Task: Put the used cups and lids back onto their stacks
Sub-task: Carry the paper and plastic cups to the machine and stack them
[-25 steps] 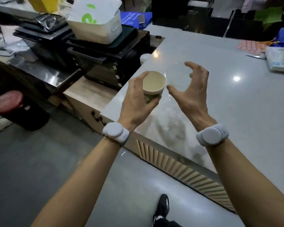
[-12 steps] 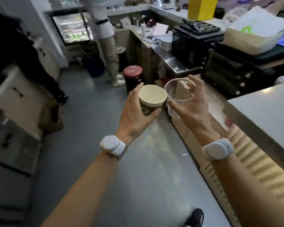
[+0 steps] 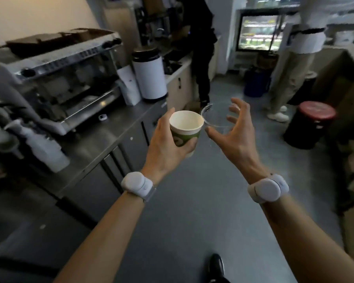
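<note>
My left hand [image 3: 168, 144] grips an empty paper cup [image 3: 185, 129], white inside with a green print on its side, held upright in mid-air above the floor. Right beside it, rim almost touching rim, my right hand [image 3: 236, 135] holds a clear plastic cup [image 3: 215, 119] with fingers spread around it. The clear cup is hard to make out against the grey floor. Both wrists wear white bands. No stack of cups or lids is visible.
A steel counter [image 3: 94, 148] with an espresso machine [image 3: 55, 78] and a white canister [image 3: 149, 76] runs along the left. Two people stand ahead, one in black [image 3: 200, 48], one in light trousers [image 3: 288, 64]. A red-topped bin [image 3: 311, 123] stands right. Grey floor [image 3: 192, 211] lies ahead.
My view has swung left from the pale counter to the aisle and the espresso machine. Both hands kept their cups side by side in front of me.
</note>
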Motion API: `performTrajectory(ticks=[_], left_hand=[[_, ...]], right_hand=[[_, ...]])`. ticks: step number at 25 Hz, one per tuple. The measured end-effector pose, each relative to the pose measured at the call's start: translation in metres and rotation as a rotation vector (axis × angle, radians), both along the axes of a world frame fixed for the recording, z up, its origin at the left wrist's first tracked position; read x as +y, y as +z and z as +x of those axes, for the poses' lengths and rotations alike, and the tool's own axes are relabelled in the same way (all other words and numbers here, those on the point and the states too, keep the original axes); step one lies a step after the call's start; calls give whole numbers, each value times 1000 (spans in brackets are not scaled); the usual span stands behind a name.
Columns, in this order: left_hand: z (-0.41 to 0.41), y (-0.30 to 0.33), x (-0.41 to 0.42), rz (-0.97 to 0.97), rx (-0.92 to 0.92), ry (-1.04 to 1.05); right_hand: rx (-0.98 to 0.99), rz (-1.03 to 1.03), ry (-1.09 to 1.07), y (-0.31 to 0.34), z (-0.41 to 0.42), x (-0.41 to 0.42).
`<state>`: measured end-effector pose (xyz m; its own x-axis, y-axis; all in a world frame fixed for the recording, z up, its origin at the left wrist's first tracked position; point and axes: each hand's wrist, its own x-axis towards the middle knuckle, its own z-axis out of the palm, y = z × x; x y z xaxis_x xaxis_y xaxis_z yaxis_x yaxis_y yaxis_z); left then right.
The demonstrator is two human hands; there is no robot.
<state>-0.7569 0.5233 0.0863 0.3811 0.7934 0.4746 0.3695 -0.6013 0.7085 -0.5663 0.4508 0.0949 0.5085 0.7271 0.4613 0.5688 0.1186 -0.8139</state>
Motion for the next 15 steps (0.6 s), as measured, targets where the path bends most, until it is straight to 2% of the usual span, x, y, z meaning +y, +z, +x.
performTrajectory(ticks=[7,15], left_hand=[[-144,-13,83,-30,26,388],[-269,-8,206,-63,43,694]], right_hand=[[35,-6,391,-6,-130,157],[64,-28,737,-5,-260,340]])
